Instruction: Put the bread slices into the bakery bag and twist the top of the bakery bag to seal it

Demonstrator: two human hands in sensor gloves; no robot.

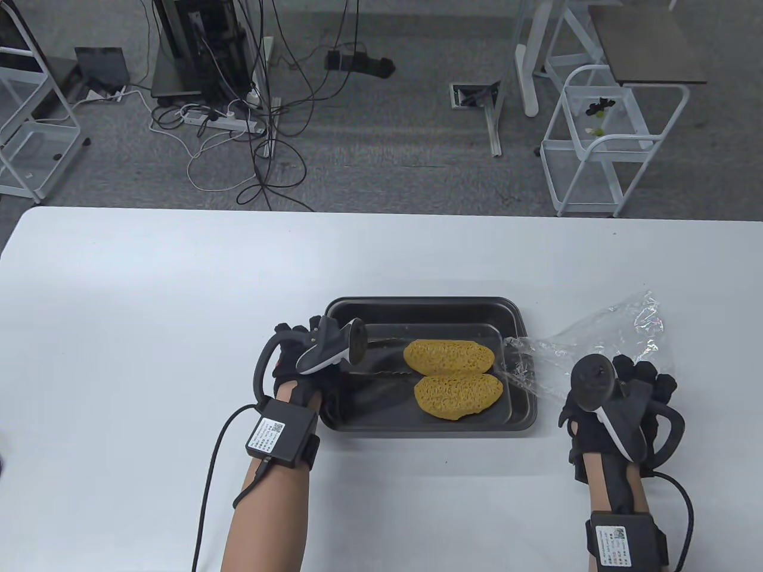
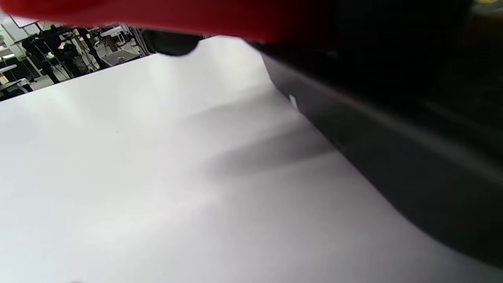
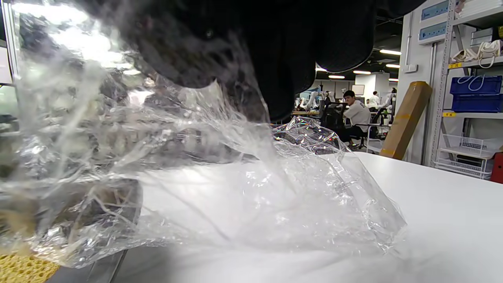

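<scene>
Two yellow, porous bread slices (image 1: 449,356) (image 1: 459,396) lie side by side in a black tray (image 1: 417,307) at the table's middle. Dark tongs (image 1: 387,374) lie in the tray to their left. My left hand (image 1: 292,339) is over the tray's left rim; its tracker hides the fingers, so what they hold is unclear. The left wrist view shows only the tray's outer wall (image 2: 393,157). My right hand (image 1: 644,381) grips the clear, crumpled bakery bag (image 1: 596,345) just right of the tray. The bag's near end touches the tray's right rim. Gloved fingers (image 3: 275,59) press into the bag (image 3: 275,196).
The white table (image 1: 149,328) stretches wide to the left and beyond the tray. A corner of bread (image 3: 19,271) shows at the right wrist view's lower left. Carts, cables and a stand are on the floor past the far edge.
</scene>
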